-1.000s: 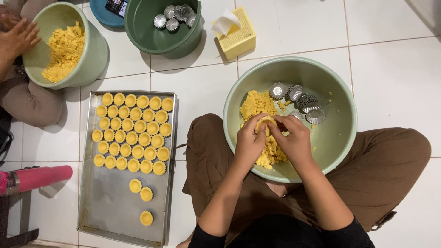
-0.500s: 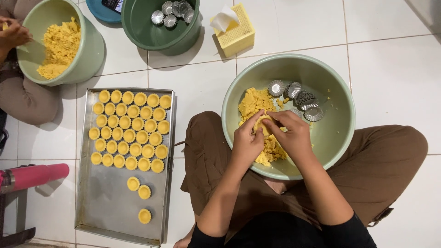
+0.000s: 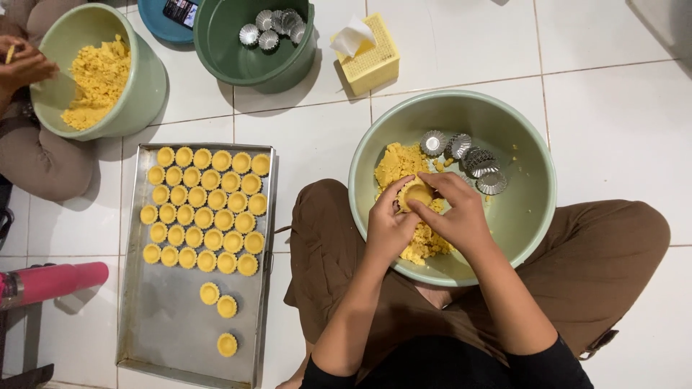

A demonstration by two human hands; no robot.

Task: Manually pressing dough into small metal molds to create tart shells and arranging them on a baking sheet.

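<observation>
1. Hands meet over the big pale green bowl [image 3: 537,209] that rests in the seated person's lap; the left hand [image 3: 387,229] and right hand [image 3: 461,216] both close around one small dough-filled tart mould [image 3: 417,192].
2. Fingers of both hands are narrow, curled on the mould's rim, with the thumbs on or near the yellow dough inside it; neither hand holds anything else.
3. Loose yellow dough [image 3: 404,167] lies heaped in the bowl just under and behind the hands, and a cluster of empty metal moulds [image 3: 468,158] sits at the far right of it, close to the right hand.
4. To do this pressing well, I judge that the thumbs should push the dough evenly into the fluted wall while the other fingers turn the mould, so the shell keeps one thickness and the rim stays neat.
5. Pressing too hard at the centre could thin the base.
6. On the floor to the left, a metal tray [image 3: 155,338] carries rows of filled shells [image 3: 205,209], with three more set apart nearer.
7. At the far left, another person's hand [image 3: 25,66] hovers at a second bowl [image 3: 148,79] of dough.
</observation>
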